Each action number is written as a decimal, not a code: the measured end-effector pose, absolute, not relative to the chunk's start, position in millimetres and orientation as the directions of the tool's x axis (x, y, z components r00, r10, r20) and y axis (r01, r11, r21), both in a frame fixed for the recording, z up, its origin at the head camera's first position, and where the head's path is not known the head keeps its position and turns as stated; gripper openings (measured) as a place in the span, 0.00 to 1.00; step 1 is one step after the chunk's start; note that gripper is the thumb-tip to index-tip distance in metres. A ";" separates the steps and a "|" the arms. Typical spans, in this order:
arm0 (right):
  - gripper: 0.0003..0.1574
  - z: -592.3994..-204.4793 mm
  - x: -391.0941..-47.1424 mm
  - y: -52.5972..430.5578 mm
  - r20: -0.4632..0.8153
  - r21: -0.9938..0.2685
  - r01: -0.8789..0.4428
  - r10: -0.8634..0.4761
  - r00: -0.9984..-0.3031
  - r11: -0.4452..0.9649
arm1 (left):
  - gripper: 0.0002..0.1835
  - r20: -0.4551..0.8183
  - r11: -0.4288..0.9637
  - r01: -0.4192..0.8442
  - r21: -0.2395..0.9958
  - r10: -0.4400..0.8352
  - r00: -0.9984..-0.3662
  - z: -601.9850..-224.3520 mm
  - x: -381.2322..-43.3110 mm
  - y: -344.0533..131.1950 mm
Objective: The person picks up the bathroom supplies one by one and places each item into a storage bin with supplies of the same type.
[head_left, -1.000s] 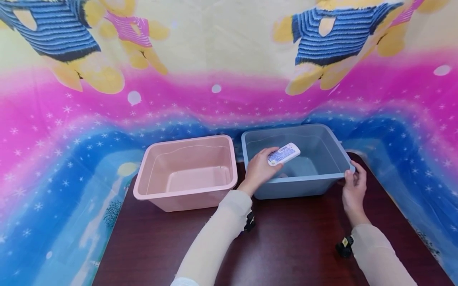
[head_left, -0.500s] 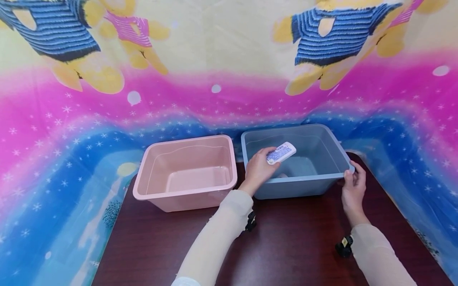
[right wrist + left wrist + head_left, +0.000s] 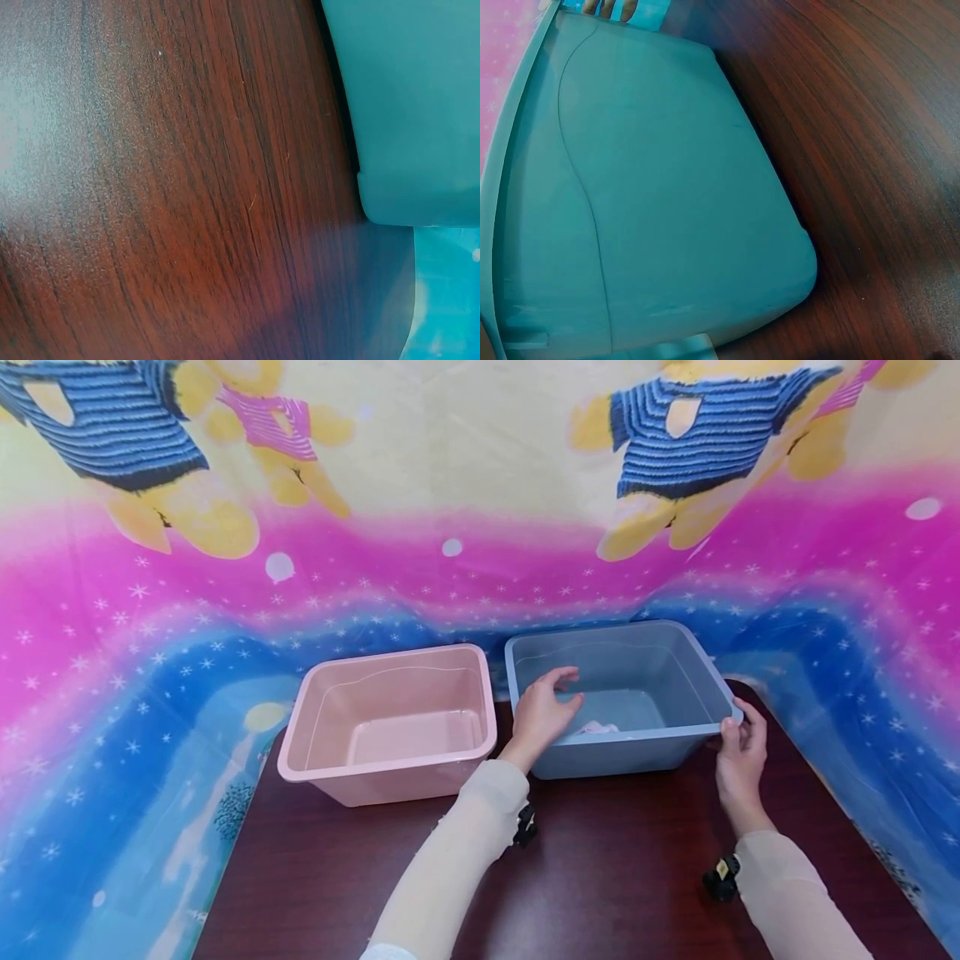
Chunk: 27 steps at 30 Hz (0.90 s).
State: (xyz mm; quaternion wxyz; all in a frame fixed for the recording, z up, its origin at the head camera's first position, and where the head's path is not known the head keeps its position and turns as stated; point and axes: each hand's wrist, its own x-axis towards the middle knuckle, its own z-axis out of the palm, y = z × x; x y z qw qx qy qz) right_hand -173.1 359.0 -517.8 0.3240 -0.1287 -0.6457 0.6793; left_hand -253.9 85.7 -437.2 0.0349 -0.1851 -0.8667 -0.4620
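My left hand (image 3: pixel 542 714) hovers over the near left corner of a grey-blue plastic bin (image 3: pixel 630 739), its thumb and fingers apart with nothing between them. Low inside that bin lies a pale, whitish thing (image 3: pixel 597 727), mostly hidden behind the near wall, so its kind is unclear. At the bin's near right corner, my right hand (image 3: pixel 741 760) grips the rim between thumb and fingers. The left wrist view shows the outer wall of the bin (image 3: pixel 660 187), with a few fingertips at the top edge. Only table and a bin corner (image 3: pixel 420 112) fill the right wrist view.
A pink plastic bin (image 3: pixel 405 783) stands just left of the grey-blue one. Both rest on a dark reddish wooden table (image 3: pixel 600 860). Behind and at the sides hangs a printed cloth (image 3: pixel 420 577) with bears and snowflakes.
A white, blue-labelled oblong item that my left hand held over the grey-blue bin has been let go and is out of the fingers. My right hand stays on the rim.
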 end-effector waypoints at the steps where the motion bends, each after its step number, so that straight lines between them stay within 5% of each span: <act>1: 0.25 -517.6 -172.9 358.8 0.246 -0.960 -0.276 0.607 -0.756 0.046 | 0.22 0.233 0.505 0.355 0.787 0.290 -0.928 -437.3 -253.7 85.5; 27: 0.25 -518.8 -173.3 360.4 0.261 -0.953 -0.302 0.605 -0.752 0.035 | 0.18 0.384 0.301 0.510 0.806 0.390 -0.837 -430.8 -249.5 78.3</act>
